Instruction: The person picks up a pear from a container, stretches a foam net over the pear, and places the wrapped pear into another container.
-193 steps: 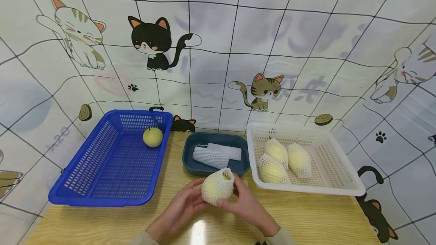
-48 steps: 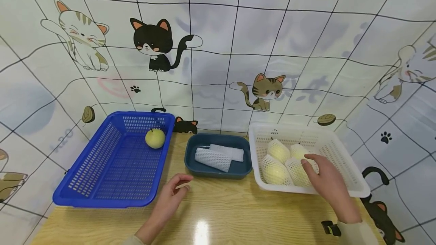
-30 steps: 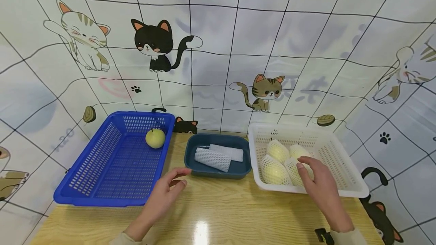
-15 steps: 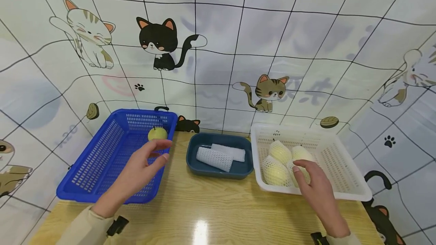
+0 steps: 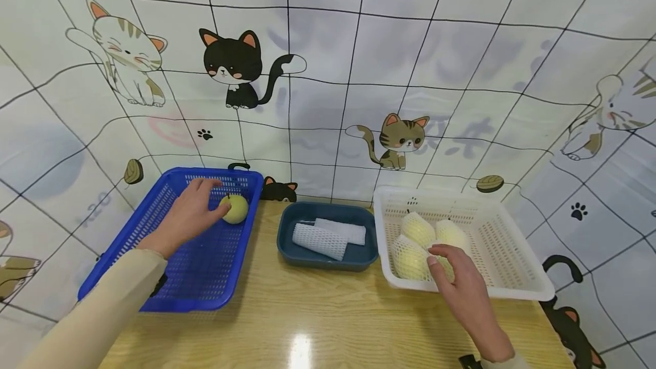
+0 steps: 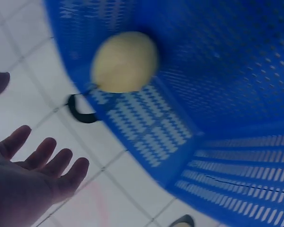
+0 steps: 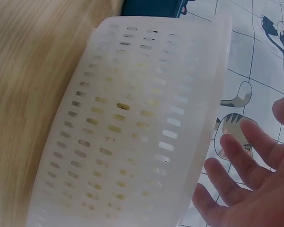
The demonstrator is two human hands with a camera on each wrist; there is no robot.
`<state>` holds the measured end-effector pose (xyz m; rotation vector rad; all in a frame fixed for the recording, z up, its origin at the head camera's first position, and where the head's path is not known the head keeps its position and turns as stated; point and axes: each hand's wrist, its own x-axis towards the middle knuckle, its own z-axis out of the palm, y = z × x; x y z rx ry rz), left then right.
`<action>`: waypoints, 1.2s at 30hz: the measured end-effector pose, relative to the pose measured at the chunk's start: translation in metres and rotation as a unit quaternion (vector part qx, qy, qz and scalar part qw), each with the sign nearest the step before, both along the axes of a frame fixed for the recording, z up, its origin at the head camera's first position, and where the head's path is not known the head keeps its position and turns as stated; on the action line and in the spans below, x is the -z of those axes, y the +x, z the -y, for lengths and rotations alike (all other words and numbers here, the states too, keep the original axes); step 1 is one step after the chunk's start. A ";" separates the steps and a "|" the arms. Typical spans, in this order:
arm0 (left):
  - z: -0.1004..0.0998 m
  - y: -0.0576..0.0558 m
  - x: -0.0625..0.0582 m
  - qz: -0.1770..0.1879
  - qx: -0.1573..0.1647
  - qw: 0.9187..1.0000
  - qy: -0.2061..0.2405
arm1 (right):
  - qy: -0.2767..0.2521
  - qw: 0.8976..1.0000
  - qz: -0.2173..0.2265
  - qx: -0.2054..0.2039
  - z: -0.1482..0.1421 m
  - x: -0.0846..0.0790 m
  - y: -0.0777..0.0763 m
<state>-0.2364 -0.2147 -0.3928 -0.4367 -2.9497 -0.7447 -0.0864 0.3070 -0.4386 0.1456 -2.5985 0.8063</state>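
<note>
A bare yellow pear [image 5: 236, 209] lies in the far right corner of the blue basket [image 5: 232, 285]. My left hand [image 5: 185, 216] hovers over that basket, fingers spread, thumb close beside the pear in the head view. In the left wrist view a gap shows between the left hand [image 6: 35, 182] and the pear [image 6: 125, 61]. My right hand [image 5: 463, 289] hangs over the front rim of the white basket [image 5: 517, 266], its fingers relaxed and holding nothing. Behind its fingertips sit several pears in foam nets [image 5: 411, 258]; the hand partly hides one.
Between the baskets stands a dark teal tray [image 5: 328, 262] with two white foam net sleeves [image 5: 319, 241] in it. All stand on a wooden table [image 5: 318, 312] against a wall covering printed with cats [image 5: 318, 101].
Earlier both hands held a netted pear over the table; it now lies in the white basket. My left hand has moved left over the blue basket. My right hand has drifted slightly back.
</note>
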 end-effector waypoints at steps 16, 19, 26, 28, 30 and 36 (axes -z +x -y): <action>-0.002 -0.062 0.048 0.193 -0.047 0.980 0.029 | 0.002 1.000 0.000 -0.005 0.002 0.004 -0.001; -0.003 -0.070 0.053 0.204 -0.061 0.977 0.024 | -0.003 1.000 0.008 -0.011 0.002 0.004 -0.002; -0.006 -0.078 0.061 0.221 -0.066 0.972 0.038 | -0.006 1.000 0.011 -0.009 0.004 0.005 -0.002; -0.007 -0.079 0.064 0.222 -0.064 0.972 0.046 | -0.005 1.000 0.012 -0.006 0.004 0.006 -0.002; -0.008 -0.080 0.067 0.221 -0.060 0.972 0.048 | -0.007 1.000 0.015 -0.006 0.004 0.006 -0.002; -0.009 -0.081 0.073 0.224 -0.056 0.971 0.057 | -0.013 1.000 0.020 -0.009 0.005 0.008 -0.004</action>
